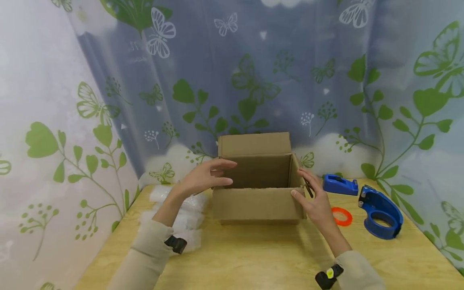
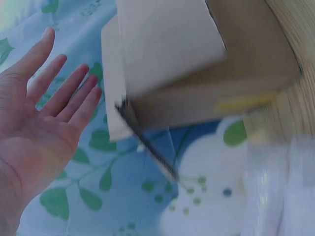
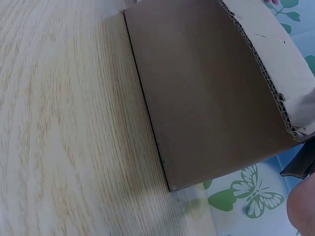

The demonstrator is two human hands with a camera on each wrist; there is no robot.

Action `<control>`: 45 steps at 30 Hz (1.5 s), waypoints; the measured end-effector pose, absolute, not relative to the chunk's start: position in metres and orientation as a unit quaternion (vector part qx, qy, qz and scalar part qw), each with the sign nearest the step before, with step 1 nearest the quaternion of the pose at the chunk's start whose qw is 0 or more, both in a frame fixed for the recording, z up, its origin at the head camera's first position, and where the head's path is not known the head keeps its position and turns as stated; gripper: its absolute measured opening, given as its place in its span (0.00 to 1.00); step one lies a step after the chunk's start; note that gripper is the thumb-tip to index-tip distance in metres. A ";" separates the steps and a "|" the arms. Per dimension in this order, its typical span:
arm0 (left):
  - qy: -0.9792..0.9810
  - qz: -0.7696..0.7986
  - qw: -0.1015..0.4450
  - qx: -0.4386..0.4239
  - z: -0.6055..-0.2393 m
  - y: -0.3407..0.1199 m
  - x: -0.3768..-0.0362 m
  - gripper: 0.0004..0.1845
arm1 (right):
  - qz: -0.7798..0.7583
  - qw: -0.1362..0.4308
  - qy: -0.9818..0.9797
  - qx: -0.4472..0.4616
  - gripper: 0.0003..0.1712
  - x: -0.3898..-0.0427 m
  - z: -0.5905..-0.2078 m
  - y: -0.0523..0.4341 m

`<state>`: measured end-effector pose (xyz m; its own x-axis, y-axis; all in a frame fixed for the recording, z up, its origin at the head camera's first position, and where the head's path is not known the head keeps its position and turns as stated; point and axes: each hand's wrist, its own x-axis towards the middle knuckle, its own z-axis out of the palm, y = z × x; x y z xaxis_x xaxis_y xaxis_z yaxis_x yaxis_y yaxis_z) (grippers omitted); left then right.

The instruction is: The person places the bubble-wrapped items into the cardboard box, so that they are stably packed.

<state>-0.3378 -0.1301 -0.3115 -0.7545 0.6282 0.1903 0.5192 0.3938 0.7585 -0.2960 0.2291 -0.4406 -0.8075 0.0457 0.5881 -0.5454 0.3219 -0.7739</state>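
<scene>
Head view, open cardboard box [image 1: 258,192] mid-table, left hand [image 1: 206,177] fingers straight at left flap, right hand [image 1: 314,198] fingers relaxed on right corner, clear tabletop [image 1: 253,253] in front, left wrist view alone showing spread fingers [image 2: 59,93] apart from box.

The cardboard box [image 1: 258,181] hides its own floor behind the near wall, so any contents cannot be told. The left wrist view is blurred: the clear plastic packing [image 2: 280,191] at its lower right is only a smear. The right hand [image 3: 301,210] is cut off at the right wrist picture's corner.
</scene>
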 end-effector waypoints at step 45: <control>0.872 0.390 0.128 0.268 -0.420 -0.311 -0.279 0.27 | 0.556 0.275 -0.767 0.165 0.36 -0.300 -0.442 0.227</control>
